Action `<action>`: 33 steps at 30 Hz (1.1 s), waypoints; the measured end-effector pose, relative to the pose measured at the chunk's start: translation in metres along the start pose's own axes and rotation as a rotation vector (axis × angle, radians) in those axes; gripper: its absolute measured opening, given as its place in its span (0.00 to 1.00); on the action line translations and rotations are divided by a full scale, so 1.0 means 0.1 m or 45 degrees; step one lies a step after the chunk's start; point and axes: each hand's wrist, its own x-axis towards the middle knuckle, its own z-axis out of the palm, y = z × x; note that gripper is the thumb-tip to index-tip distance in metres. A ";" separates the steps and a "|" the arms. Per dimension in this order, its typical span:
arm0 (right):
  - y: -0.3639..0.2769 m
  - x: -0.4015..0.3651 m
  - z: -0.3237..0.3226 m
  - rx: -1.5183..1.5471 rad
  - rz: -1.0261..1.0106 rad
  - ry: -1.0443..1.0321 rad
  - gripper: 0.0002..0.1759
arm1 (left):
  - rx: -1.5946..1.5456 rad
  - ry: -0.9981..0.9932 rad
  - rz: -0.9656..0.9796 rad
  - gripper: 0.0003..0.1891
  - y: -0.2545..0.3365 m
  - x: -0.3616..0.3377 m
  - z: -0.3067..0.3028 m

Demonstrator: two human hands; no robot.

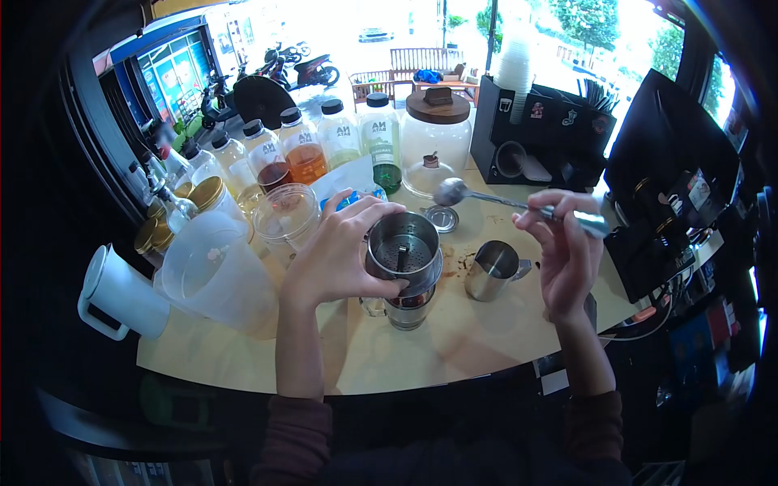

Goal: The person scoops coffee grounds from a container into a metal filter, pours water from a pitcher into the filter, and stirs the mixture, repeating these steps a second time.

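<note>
My left hand (344,251) is closed around the side of a metal drip coffee filter (403,253), its thumb at the front rim. A small press with an upright handle shows inside the filter. Below it stands a glass mug (408,312) with something dark in its upper part. My right hand (565,243) grips a metal spoon (494,198) by its handle, the bowl pointing left above the table. A steel milk pitcher (491,271) stands below the spoon, to the right of the filter. Behind the filter lies a small round metal lid (442,219).
Several bottles with black caps (308,148) line the back left. A glass jar with a wooden lid (436,146) stands behind. At left are a translucent bucket (211,263) and a white jug (121,292). A black organizer (539,138) and a dark screen (668,154) stand right.
</note>
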 end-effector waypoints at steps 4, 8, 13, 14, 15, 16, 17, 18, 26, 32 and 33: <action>0.19 -0.38 -0.21 -0.262 -0.156 -0.110 0.13 | 0.008 -0.032 -0.037 0.42 0.01 0.00 0.02; 0.32 -0.74 -0.26 -0.736 0.073 -0.299 0.09 | -0.033 -0.061 -0.053 0.42 0.04 0.01 0.01; 0.79 -1.11 -0.29 -0.824 0.219 -0.465 0.14 | -0.001 -0.048 -0.048 0.41 0.04 -0.01 0.05; 0.89 -1.15 -0.30 -0.878 0.194 -0.512 0.14 | 0.009 -0.043 -0.053 0.41 0.05 -0.02 0.05; 0.97 -1.19 -0.31 -0.930 0.165 -0.555 0.14 | 0.005 -0.045 -0.065 0.41 0.06 -0.03 0.06; 1.04 -1.22 -0.31 -0.903 0.163 -0.577 0.15 | 0.004 -0.049 -0.074 0.41 0.07 -0.03 0.06; 1.09 -1.25 -0.32 -0.891 0.152 -0.575 0.15 | 0.021 -0.048 -0.074 0.41 0.08 -0.03 0.06; 1.12 -1.27 -0.32 -0.901 0.166 -0.625 0.16 | 0.014 -0.063 -0.071 0.40 0.10 -0.03 0.06; 1.06 -1.28 -0.34 -1.053 0.274 -0.865 0.19 | 0.042 -0.135 -0.134 0.40 0.15 -0.10 0.08; 1.11 -1.31 -0.36 -1.136 0.197 -0.909 0.17 | 0.079 -0.153 -0.128 0.42 0.21 -0.13 0.06; 1.11 -1.31 -0.37 -1.139 0.204 -0.910 0.17 | 0.087 -0.158 -0.107 0.42 0.21 -0.13 0.07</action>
